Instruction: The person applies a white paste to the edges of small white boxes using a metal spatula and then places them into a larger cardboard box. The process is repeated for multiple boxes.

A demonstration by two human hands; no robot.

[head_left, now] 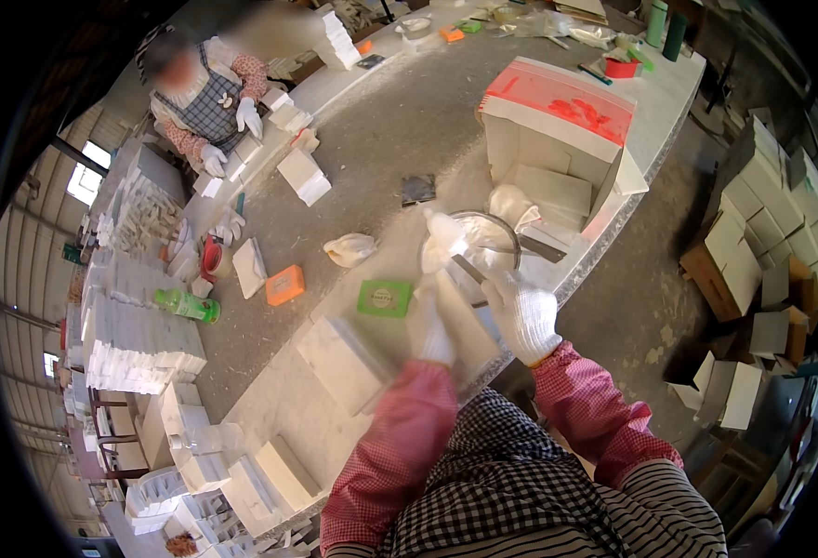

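Note:
My right hand, in a white knit glove, is closed around a putty knife. Its blade reaches over the near rim of a round metal bowl, where a white, paste-like heap sits. In a similar glove, my left hand is smeared by motion; it grips the left side of a pale slab just below the bowl. A green sanding pad lies left of my left hand. Nearer to me, a pale block rests on the table beside my left forearm.
An open carton with a red top stands beyond the bowl, with a broad blade before it. Left lie an orange pad, a crumpled cloth and a green bottle. A co-worker handles blocks at far left; boxes stack right.

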